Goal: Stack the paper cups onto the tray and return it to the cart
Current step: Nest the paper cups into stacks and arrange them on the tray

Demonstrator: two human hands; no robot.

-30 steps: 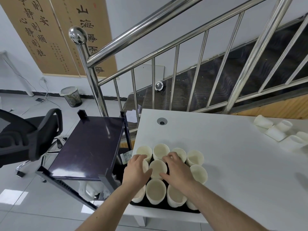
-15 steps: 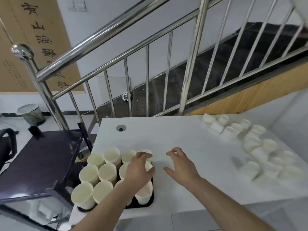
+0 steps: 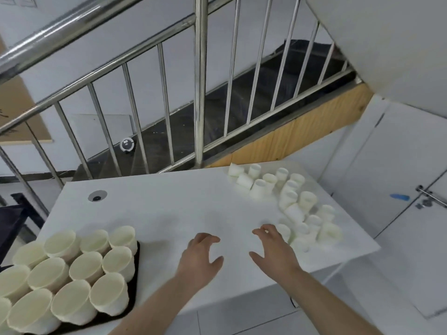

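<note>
A black tray [image 3: 135, 281] at the table's near left corner holds several upright cream paper cups [image 3: 84, 264], packed close together. More white paper cups [image 3: 290, 201] lie scattered along the table's right side, some upright, some tipped over. My left hand [image 3: 200, 259] hovers over the bare tabletop, right of the tray, fingers loosely curled and holding nothing. My right hand [image 3: 273, 250] is beside it, also with nothing in it, its fingertips close to the nearest loose cups [image 3: 285, 232].
The white table [image 3: 169, 209] has a round cable hole [image 3: 97, 196] at its back left. A steel stair railing [image 3: 199, 93] runs behind it. The dark cart [image 3: 9, 218] shows at the left edge. A white door with a handle [image 3: 430, 197] stands at right.
My view has swung right, away from the cart and tray. Both hands left the cups on the tray and moved right over the bare tabletop toward the scattered cups.
</note>
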